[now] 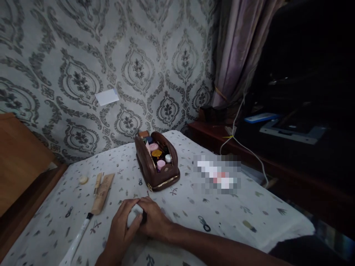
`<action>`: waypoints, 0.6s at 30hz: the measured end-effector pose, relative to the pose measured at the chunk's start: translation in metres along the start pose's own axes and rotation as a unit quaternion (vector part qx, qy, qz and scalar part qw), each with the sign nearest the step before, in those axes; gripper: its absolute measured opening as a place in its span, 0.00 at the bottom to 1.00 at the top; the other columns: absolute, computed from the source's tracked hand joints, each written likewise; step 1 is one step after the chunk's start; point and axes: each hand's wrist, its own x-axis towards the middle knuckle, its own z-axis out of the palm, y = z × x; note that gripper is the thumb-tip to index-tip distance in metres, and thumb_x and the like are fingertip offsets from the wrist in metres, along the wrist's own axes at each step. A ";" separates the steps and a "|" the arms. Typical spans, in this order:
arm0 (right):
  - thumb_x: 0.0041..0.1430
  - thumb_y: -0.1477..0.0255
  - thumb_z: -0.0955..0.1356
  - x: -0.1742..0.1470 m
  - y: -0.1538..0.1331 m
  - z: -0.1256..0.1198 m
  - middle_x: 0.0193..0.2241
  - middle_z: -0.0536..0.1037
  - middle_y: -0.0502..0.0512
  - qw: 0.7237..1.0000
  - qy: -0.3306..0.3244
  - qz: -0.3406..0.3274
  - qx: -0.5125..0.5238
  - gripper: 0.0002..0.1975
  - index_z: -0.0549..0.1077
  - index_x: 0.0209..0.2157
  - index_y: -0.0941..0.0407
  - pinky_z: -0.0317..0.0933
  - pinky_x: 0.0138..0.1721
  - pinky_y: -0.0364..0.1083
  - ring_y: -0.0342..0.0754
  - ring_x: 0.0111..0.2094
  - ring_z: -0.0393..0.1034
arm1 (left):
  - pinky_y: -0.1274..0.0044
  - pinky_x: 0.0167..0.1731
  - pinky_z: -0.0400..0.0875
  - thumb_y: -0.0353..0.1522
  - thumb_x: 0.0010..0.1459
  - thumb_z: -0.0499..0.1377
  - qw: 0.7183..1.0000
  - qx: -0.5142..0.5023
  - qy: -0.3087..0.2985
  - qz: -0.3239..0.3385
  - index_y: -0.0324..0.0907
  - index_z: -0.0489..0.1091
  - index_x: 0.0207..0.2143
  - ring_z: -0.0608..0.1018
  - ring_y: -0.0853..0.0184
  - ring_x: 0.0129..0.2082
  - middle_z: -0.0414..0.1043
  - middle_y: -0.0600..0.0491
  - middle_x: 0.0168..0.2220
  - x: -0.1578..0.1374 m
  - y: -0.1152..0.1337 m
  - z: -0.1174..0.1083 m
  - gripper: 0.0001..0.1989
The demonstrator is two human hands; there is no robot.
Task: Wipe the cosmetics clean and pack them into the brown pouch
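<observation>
The left hand and right hand, at lower centre, were closed together around a rounded white-and-black object. Beyond them, mid-frame, an open dark-brown zippered bag packed with small containers stood on a white leaf-printed cloth.

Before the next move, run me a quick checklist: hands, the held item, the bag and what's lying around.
1. Left hand gripping the pale item: ok.
2. Right hand also on it: ok.
3. Pale item's label readable: not ok, fingers cover much of it.
4. Brown bag open at the top: ok.
5. Large tan tube clear of both hands: ok.
6. Pixelated patch's contents: cannot tell.
</observation>
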 end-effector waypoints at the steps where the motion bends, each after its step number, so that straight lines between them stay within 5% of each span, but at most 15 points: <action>1: 0.42 0.72 0.72 0.000 0.001 0.001 0.43 0.80 0.58 1.000 -0.004 0.003 -0.011 0.25 0.76 0.46 0.57 0.63 0.52 0.51 0.55 0.45 0.74 | 0.68 0.49 0.76 0.40 0.61 0.56 1.000 0.005 -0.005 -0.006 0.43 0.76 0.49 0.80 0.57 0.47 0.79 0.44 0.46 -0.001 -0.001 0.001 0.18; 12: 0.46 0.71 0.73 -0.008 0.008 0.004 0.43 0.78 0.56 0.997 -0.035 0.025 -0.062 0.21 0.73 0.45 0.56 0.61 0.52 0.51 0.56 0.47 0.70 | 0.68 0.46 0.78 0.46 0.61 0.54 0.998 0.007 0.003 -0.063 0.40 0.78 0.41 0.82 0.56 0.43 0.81 0.43 0.42 0.005 -0.003 0.004 0.21; 18: 0.44 0.68 0.78 -0.008 0.004 0.000 0.42 0.77 0.55 0.994 -0.062 0.066 -0.057 0.26 0.72 0.46 0.55 0.62 0.47 0.50 0.54 0.44 0.68 | 0.68 0.44 0.78 0.52 0.61 0.52 0.987 0.001 0.012 -0.162 0.39 0.76 0.43 0.82 0.55 0.43 0.81 0.44 0.43 0.005 -0.019 0.003 0.27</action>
